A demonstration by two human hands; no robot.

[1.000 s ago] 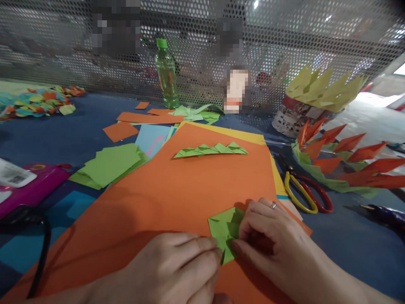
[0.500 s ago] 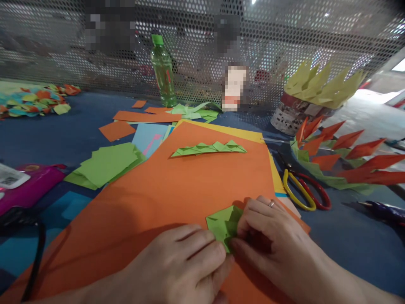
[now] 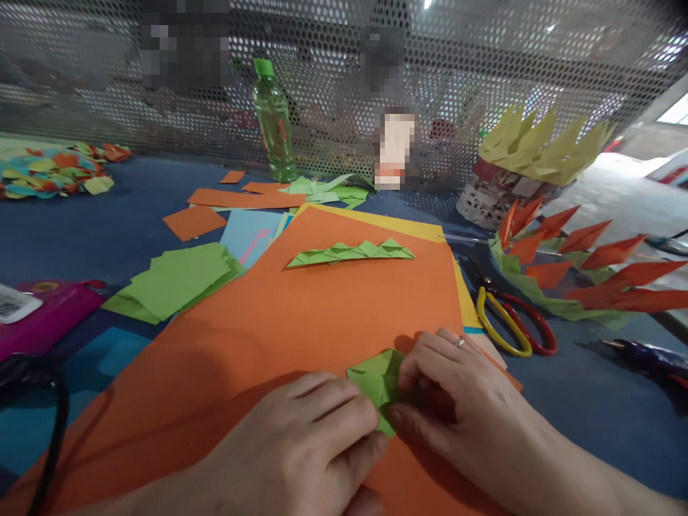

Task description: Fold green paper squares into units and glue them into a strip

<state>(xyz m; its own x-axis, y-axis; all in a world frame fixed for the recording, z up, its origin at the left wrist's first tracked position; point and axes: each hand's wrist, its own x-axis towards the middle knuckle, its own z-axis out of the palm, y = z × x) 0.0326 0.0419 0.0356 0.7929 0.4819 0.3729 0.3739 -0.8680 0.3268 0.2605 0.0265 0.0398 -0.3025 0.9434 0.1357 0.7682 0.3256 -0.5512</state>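
A small square of green paper [image 3: 379, 380] with creases and folded-in flaps lies on a large orange paper sheet [image 3: 333, 315]. My left hand [image 3: 317, 437] presses its lower left edge, fingers curled together on it. On the other side, my right hand [image 3: 446, 387] has its fingers bent and thumb low, gripping the right edge of the same paper; part of that edge is hidden under the fingers. Farther up the orange sheet rests a folded green paper strip [image 3: 352, 252] with a row of pointed peaks.
Scissors [image 3: 508, 326] with yellow and red handles lie right, beside a green-and-orange paper crown [image 3: 570, 287]. Behind stands a can with a yellow paper crown [image 3: 542, 147]. Green paper squares [image 3: 177, 279], a green bottle [image 3: 274, 122] and a magenta object [image 3: 59, 308] are left.
The view has shifted slightly, so everything sits a little further left. Both hands stay on the green paper, with only small finger movements at its lower edge.
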